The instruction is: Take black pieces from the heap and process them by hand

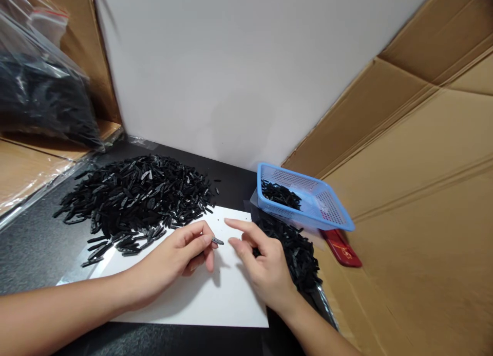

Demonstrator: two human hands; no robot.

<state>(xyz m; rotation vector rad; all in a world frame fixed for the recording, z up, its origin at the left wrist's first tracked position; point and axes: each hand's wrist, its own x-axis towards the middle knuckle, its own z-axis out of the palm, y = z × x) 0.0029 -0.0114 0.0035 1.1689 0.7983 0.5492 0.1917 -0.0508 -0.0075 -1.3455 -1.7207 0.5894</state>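
Observation:
Between thumb and fingers, my left hand [192,248] pinches a small dark elongated piece [217,241], its tip pointing right over a white sheet [185,304]. What the piece is made of I cannot tell. My right hand [262,258] is just to the right of it, thumb and index finger apart, with nothing visible between them. Left of the sheet and partly over its edge lies a large heap of similar black pieces [138,191]. A smaller heap of black pieces [300,253] spreads beside and partly behind my right hand.
A blue perforated basket [331,204] with some black pieces inside stands at the right, above the smaller heap. Near it lies a red object [342,248]. A clear plastic bag [42,89] of dark material sits at upper left. Cardboard [423,191] walls the right side; a white panel [246,63] rises behind.

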